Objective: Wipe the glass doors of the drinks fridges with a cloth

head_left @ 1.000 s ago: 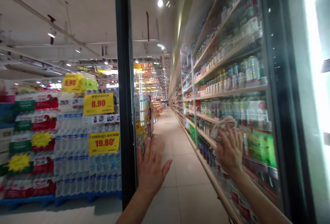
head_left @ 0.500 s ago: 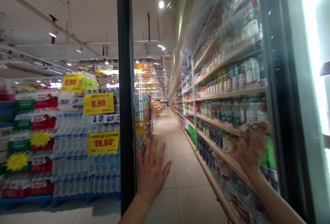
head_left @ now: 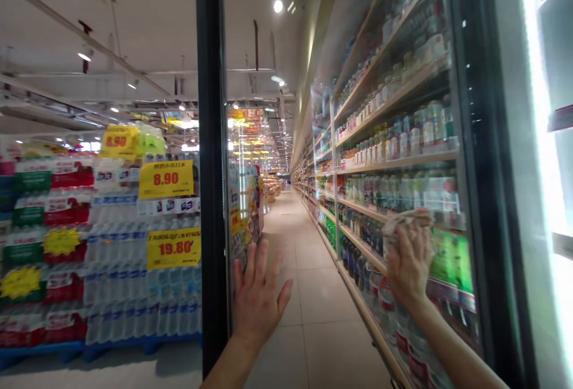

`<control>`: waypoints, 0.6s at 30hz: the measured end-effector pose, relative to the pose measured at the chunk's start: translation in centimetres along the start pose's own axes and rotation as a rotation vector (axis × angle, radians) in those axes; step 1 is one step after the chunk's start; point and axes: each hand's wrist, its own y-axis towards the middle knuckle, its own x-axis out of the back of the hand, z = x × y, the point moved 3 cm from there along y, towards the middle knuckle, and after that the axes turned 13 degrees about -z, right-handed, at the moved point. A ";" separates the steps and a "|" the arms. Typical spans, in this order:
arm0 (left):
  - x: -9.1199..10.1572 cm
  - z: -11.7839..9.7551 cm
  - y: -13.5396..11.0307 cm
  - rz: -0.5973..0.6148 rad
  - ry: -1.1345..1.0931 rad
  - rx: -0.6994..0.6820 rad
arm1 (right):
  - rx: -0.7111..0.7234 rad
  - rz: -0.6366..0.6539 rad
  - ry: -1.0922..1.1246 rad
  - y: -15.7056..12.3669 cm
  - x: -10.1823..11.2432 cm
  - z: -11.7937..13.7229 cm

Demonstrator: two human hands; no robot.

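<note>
A glass door with a black frame (head_left: 213, 156) stands in front of me, and the aisle shows through its pane. My left hand (head_left: 259, 293) lies flat near the frame's left side, fingers spread, apparently against the glass, holding nothing. On the right side of the pane, my right hand (head_left: 409, 264) presses a pale cloth (head_left: 409, 220) to the glass. Part of the cloth is covered by the fingers. Behind that hand, bottles and cans on the shelves show through the glass.
Shelves of drinks (head_left: 394, 165) run along the aisle's right side. Packs of bottled water (head_left: 143, 246) are stacked on blue pallets (head_left: 67, 350) at left, with yellow price signs (head_left: 165, 179). A bright light strip (head_left: 535, 108) glows at far right. The tiled floor (head_left: 295, 293) stretches ahead.
My right hand has moved left across the glass with the cloth. My left hand stays at about the same place on the pane. The whole view has shifted slightly.
</note>
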 end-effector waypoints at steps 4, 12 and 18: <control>-0.1 0.2 -0.1 -0.009 -0.005 -0.004 | 0.342 0.266 0.218 -2.9 0.5 5.1; -0.1 0.1 -0.1 -0.002 -0.027 0.022 | 0.051 0.002 0.027 -0.3 0.8 0.8; 0.0 0.1 -0.2 0.000 -0.029 0.005 | 0.165 0.078 0.074 -0.9 0.6 0.3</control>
